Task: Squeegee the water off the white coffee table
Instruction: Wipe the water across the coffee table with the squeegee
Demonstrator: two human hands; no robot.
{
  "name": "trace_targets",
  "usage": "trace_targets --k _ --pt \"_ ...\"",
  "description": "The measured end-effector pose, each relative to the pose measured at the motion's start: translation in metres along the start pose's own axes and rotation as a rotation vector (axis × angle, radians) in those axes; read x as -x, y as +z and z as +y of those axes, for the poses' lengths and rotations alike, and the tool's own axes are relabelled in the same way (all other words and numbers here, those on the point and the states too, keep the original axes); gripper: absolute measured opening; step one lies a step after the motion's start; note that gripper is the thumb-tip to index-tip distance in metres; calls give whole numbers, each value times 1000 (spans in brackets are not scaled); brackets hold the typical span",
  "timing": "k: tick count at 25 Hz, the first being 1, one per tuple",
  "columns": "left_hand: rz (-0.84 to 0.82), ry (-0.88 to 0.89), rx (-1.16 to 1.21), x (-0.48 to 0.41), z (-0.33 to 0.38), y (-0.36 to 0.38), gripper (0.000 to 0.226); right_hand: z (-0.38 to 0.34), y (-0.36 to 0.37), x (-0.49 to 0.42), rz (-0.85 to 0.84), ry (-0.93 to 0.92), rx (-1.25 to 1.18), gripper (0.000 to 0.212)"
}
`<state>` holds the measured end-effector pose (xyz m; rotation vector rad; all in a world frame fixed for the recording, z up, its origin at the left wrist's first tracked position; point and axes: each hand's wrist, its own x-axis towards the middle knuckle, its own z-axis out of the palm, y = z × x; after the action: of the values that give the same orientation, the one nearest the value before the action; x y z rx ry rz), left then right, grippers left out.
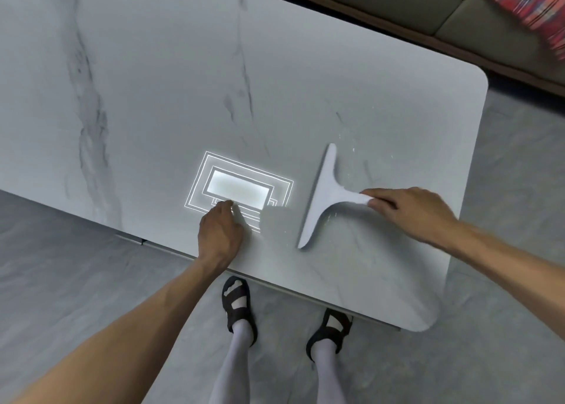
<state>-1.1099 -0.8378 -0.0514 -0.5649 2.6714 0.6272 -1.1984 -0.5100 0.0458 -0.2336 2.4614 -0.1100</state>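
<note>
On the table (153,98) the squeegee (323,189) lies blade near-to-far, handle rightward.

Squeegee (324,196) handle end vanishes beneath the right hand's (409,211) fingers (382,203); left hand's (220,232) fingertips (237,217) smear, blurred, into the glare (235,189).

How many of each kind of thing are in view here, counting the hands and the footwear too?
Table: 1
Squeegee: 1
Hands: 2, left hand and right hand
Sandals: 2
Sofa: 1
Red cloth: 1
Total: 8
</note>
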Motion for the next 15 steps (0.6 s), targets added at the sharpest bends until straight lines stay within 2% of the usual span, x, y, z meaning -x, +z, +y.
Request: trace_targets --k 4,8,11,15 --pt "-2 -190 137 -1 -16 -10 44 -88 54 -3 -91 -322 -35 38" --pt "-41 -180 100 5 -30 -12 48 -133 105 -2 -216 -502 33 39" --pt "-39 -88 52 13 -27 -5 48 -105 116 -3 -220 -496 78 38" --pt "-81 38 -5 22 -2 11 51 -27 97 6 -220 -372 103 38"
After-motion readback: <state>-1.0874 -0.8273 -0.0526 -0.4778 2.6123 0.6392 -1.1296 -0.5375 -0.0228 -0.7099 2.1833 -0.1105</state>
